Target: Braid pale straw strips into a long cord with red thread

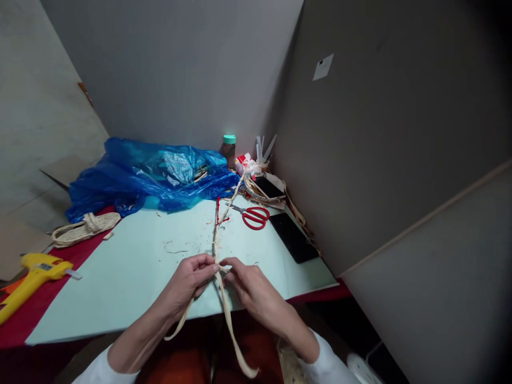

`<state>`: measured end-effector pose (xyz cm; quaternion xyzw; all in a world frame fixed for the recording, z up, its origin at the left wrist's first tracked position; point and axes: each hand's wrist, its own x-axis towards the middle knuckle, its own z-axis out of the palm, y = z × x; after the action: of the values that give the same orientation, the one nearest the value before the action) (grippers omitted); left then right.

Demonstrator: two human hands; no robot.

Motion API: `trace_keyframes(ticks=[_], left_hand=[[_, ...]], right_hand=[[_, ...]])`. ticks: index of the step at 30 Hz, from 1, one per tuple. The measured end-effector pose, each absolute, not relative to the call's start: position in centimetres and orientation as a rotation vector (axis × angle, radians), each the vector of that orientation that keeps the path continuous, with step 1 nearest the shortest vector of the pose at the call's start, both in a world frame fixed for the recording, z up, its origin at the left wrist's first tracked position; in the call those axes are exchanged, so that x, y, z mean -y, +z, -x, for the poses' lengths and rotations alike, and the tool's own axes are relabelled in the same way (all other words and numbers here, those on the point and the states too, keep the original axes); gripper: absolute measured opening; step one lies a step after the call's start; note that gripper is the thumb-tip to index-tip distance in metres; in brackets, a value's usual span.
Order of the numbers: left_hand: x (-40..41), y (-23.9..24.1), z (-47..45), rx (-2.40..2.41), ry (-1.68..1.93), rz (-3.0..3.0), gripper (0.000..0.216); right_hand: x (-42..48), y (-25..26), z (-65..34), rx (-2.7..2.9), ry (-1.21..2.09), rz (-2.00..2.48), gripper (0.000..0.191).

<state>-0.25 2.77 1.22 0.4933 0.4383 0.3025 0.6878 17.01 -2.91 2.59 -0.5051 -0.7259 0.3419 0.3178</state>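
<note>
A pale plant-fibre braid (233, 197) runs from the pile at the back down to my hands at the table's front edge. My left hand (188, 280) pinches the braid's near end between thumb and forefinger. Just to its right, my right hand (250, 285) is closed with its fingertips on a short strand at the same spot; its thumb is partly hidden. One long loose strand (228, 309) hangs past the table edge between the hands, and another strand (180, 324) drops below my left hand. Beside the braid lies a thin red-tipped piece (218, 208).
Red-handled scissors (256, 217) and a black phone (290, 237) lie at the right. A blue plastic bag (132, 178) covers the back left. At the left edge are a coiled braid (86, 228) and a yellow glue gun (42, 269). A lidded jar (229, 152) stands by the wall.
</note>
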Motion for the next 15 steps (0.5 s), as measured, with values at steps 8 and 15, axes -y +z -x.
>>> trace_keyframes(ticks=[8, 15], left_hand=[[-2.8, 1.4, 0.6, -0.963, 0.689, -1.060, 0.028], [-3.0, 1.5, 0.9, -0.909, 0.661, -0.990, 0.029]], right_hand=[[-2.1, 4.1, -27.4, 1.745, 0.074, 1.883, 0.029], [-7.0, 3.6, -30.9, 1.794, -0.345, 2.572, 0.027]])
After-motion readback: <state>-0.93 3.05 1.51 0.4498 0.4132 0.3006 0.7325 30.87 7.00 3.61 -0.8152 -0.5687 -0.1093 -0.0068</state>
